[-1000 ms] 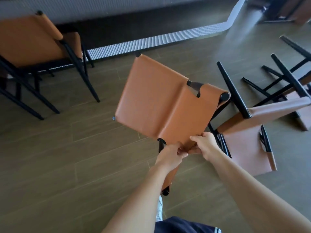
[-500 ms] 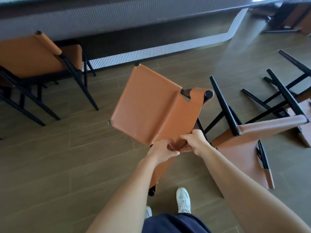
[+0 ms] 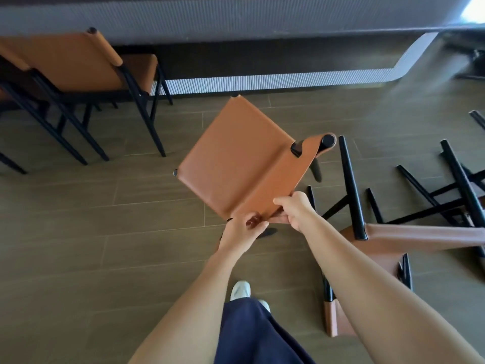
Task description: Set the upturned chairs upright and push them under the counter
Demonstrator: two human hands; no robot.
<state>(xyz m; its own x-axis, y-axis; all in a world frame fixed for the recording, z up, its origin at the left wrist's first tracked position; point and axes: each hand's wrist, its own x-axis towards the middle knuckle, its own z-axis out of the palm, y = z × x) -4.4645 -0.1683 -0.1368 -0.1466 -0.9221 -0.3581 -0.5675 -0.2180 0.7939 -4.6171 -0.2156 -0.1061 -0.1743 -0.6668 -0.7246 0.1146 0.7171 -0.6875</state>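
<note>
We hold one chair (image 3: 236, 164) in both hands, seat up, over the floor (image 3: 105, 232) in front of the counter (image 3: 236, 19) and well short of its base strip (image 3: 262, 81). The left hand (image 3: 242, 232) and the right hand (image 3: 296, 211) sit close together at the near end of the backrest. Each grip is clamped on the leather edge, fingers curled round it. The seat lies at a slant to us, one corner pointing at the counter, and we cannot tell whether all its legs are down.

We take this to be the step between righting the chair and pushing it in. To do it well, we first square the chair, turning it until the front edge of the seat runs along the base strip. The tucked chair (image 3: 76, 61) at the left end of the counter shows the line to match. Both grips lie at the same end of the backrest, so a push from there would likely swing the chair round. Spreading our hands to the two ends of the backrest should give a straight push. We set every leg down before sliding, then go slowly.

We leave room beside the tucked chair. We also mind our shoe (image 3: 240, 290) and the tipped chair (image 3: 393, 240) lying just beside our right arm, a leg sticking up. A second tipped chair (image 3: 456, 185) lies beyond it, toward the right edge of the floor, and both seem left to do.
</note>
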